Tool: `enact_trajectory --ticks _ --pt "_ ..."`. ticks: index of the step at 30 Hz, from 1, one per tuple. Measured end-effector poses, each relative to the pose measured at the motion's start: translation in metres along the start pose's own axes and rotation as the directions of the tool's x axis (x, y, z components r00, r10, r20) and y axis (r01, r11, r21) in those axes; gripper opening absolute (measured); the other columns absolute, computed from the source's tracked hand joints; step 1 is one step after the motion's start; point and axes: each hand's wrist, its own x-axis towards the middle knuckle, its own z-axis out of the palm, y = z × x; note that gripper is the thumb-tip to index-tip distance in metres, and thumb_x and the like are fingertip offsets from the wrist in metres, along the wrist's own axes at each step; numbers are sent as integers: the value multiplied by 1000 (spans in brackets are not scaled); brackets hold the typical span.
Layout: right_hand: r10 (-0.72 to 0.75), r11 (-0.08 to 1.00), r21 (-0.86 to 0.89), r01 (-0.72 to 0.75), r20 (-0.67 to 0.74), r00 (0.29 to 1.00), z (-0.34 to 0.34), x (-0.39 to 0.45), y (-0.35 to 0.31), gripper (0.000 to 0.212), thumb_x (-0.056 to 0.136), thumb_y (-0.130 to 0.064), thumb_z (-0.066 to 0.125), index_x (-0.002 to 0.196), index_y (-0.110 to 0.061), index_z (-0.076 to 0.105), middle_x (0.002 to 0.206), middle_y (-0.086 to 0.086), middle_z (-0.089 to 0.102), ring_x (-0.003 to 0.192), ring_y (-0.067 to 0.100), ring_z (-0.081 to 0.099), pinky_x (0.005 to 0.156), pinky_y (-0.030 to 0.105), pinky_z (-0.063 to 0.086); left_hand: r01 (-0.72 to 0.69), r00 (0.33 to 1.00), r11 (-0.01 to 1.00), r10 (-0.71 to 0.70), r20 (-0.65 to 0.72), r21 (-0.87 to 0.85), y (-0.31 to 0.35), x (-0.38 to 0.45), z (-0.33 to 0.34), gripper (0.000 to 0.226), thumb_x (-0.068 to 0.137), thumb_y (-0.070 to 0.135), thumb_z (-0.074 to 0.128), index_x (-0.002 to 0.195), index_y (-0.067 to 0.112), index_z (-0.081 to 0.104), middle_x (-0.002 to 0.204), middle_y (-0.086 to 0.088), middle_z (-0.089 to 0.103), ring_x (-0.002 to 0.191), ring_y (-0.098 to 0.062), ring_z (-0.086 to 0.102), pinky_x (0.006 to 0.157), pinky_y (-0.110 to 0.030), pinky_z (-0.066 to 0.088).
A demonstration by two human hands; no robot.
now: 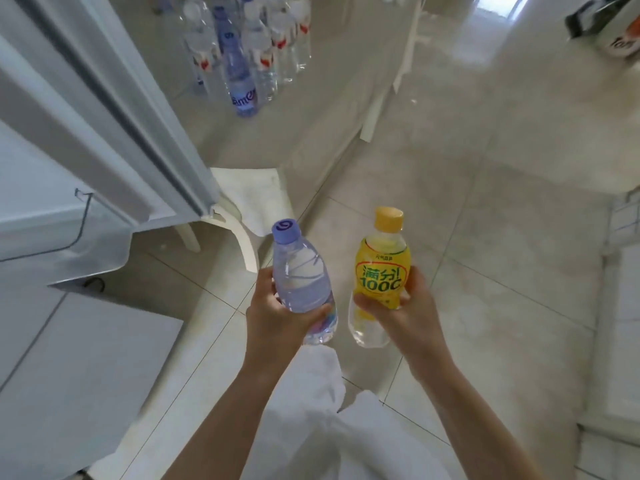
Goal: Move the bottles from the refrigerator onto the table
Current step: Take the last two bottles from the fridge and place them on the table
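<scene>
Pale tiled floor (485,237), white chair (249,202)

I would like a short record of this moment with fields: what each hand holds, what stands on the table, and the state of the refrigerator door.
left hand: holds purple-capped water bottle, upright, slightly tilted
right hand: holds yellow drink bottle, upright
both bottles: carried above the tiled floor, not yet on the table
table: a group of clear water bottles standing near its far left part
refrigerator door: open, at the left

Two held bottles (303,278) (purple-capped, yellow-capped)
</scene>
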Motion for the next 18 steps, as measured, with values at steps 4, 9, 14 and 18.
enact_trajectory --ticks 4,9,14,18 --pt "17 1000 -2 -17 -5 1000 4 58 -14 56 50 -37 81 97 -34 51 94 -8 68 89 15 66 79 48 56 -6 1000 999 5 19 35 18 59 19 68 51 29 94 107 31 56 91 13 68 83 -9 66 69 -25 51" --pt "22 999 -31 -22 4 1000 10 139 -49 64 45 -48 78 102 -32 52 97 -7 68 91 17 66 79 50 55 7 1000 998 -8 16 54 51 144 42 73 44 33 95 105 29 55 91 12 67 84 -10 66 69 -30 54" --pt "18 997 -78 -17 16 1000 9 205 -76 63 46 -49 77 102 -30 52 96 -8 68 90 15 65 81 49 54 21 1000 998 -20 -12 65 78 203 64 72 46 27 95 104 29 54 94 11 67 85 -10 66 70 -30 53" --pt "17 995 -94 -14 35 999 3 255 -91 67 44 -49 76 103 -29 52 96 -9 67 90 14 65 81 48 54 47 998 997 -44 -52 56 90 235 87 70 49 21 95 105 26 54 94 11 66 82 -5 65 68 -25 48"
